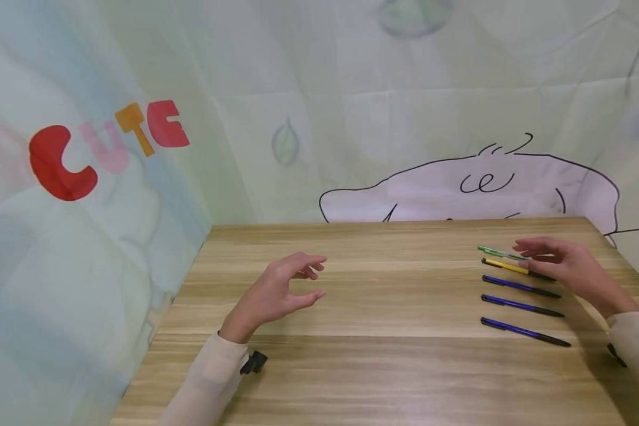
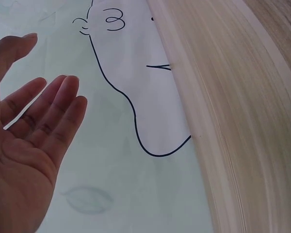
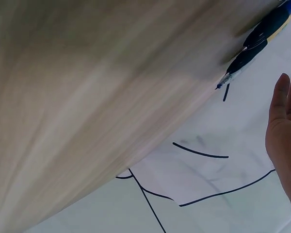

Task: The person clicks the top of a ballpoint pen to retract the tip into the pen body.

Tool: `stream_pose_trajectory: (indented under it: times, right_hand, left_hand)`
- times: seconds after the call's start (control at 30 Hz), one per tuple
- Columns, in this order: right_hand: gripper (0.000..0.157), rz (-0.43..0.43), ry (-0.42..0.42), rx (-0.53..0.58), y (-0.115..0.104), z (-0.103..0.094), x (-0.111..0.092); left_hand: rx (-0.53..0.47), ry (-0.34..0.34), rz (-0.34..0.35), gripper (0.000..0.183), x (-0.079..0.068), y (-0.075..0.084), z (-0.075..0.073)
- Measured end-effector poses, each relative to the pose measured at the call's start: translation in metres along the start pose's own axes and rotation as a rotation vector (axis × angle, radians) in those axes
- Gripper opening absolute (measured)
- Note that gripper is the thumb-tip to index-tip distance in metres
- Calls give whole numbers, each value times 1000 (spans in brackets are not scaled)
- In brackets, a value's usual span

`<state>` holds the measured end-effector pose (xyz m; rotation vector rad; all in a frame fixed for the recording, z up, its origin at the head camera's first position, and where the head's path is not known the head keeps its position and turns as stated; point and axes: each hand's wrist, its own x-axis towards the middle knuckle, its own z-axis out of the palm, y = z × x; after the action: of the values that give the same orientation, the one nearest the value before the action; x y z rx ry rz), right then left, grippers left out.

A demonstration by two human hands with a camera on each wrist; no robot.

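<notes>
On the right of the table, several pens lie in a column, roughly parallel. The farthest is a green pen [image 1: 494, 252], then a yellow pen [image 1: 504, 266] with a dark grip. Nearer are three blue pens, the upper [image 1: 513, 285], the middle [image 1: 513, 304] and the nearest [image 1: 516, 329]. My right hand [image 1: 572, 269] hovers over the right ends of the green and yellow pens, fingers loosely bent and thumb apart, partly hiding both. My left hand [image 1: 279, 290] is held above the left half of the table, its fingers spread from the thumb with nothing between them.
The wood-grain table [image 1: 351, 367] reaches back to a printed cloth [image 1: 277, 53] with a line drawing. Another cloth with the coloured letters CUTE [image 1: 64, 163] hangs along the left side. A small black device [image 1: 254, 362] sits at the left wrist.
</notes>
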<state>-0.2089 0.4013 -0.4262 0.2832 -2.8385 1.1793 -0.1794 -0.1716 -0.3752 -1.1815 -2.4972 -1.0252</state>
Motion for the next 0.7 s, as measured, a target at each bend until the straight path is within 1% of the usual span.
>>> stream_pose_trajectory:
  times: [0.2, 0.5, 0.7]
  right_hand:
    - [47, -5, -6, -27, 3, -1, 4]
    - [55, 35, -45, -67, 9, -2, 8]
    - [52, 26, -68, -89, 13, -2, 14]
  left_hand:
    - [2, -2, -5, 61, 0, 1, -1]
    - [7, -13, -3, 61, 0, 1, 0]
    - [1, -11, -6, 60, 0, 0, -1]
